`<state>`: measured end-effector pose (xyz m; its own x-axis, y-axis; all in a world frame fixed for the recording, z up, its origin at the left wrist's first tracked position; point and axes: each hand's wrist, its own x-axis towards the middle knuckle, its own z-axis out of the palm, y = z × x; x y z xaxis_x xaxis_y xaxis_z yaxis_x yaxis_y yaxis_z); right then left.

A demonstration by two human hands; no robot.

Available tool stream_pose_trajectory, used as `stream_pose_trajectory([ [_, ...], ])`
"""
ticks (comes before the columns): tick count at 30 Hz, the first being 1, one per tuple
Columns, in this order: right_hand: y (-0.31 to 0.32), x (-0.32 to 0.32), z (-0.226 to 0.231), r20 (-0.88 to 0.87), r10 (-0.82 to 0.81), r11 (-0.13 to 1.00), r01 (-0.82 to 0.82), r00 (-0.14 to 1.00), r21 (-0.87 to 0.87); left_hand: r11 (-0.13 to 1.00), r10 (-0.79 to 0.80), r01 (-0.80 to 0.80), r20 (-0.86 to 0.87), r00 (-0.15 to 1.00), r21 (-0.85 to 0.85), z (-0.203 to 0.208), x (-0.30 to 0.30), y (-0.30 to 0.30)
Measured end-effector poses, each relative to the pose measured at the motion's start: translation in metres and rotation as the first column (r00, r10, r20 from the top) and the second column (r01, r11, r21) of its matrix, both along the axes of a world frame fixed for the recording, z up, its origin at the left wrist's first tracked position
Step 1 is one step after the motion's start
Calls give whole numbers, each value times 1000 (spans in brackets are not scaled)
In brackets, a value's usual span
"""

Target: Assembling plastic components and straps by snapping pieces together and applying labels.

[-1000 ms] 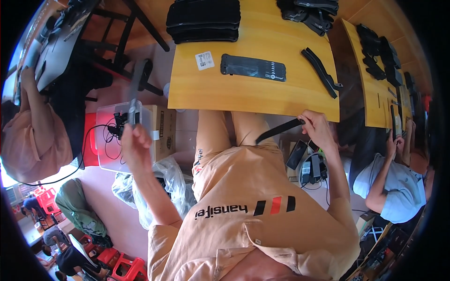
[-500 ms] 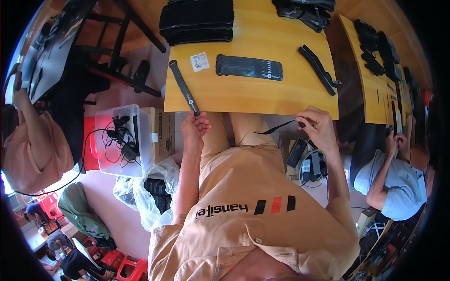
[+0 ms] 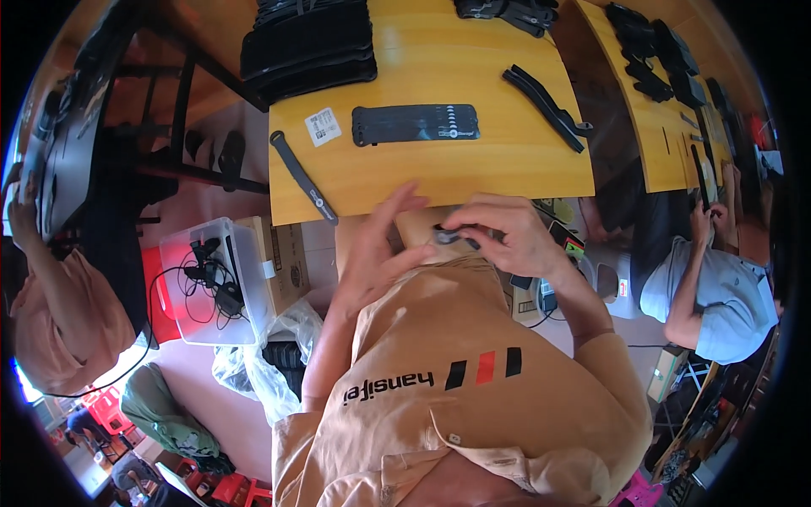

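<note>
lone grey strap (image 3: 304, 175) flat on the yellow table (image 3: 439, 182), left hand (image 3: 374, 260) I watch with thumb and fingers spread apart, flat dark strap pack (image 3: 405, 125) farther back, curled dark strap (image 3: 443, 236) I see pinched by the right hand (image 3: 519, 237) at the near edge, long black piece (image 3: 545, 110) rightmost

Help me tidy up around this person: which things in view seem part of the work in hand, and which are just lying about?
Seemingly in use:
- dark strip in the right hand
- single dark strap, table's left side
- flat dark bundle

Seemingly lying about:
- clear bin
- cardboard box
- plastic bag
</note>
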<state>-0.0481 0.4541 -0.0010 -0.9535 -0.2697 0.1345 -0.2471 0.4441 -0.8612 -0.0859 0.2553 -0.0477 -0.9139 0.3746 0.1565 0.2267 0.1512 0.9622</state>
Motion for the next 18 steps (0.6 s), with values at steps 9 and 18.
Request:
stream_pose_trajectory([
  [9, 29, -15, -53, 358, -333, 855, 439, 873, -276, 898, -409, 428, 544, 732, 99, -22, -45, -33],
  [18, 45, -43, -102, 520, -390, 669, 622, 760, -408, 992, -36, 79, 398, 917, -94, -46, -94, -31],
])
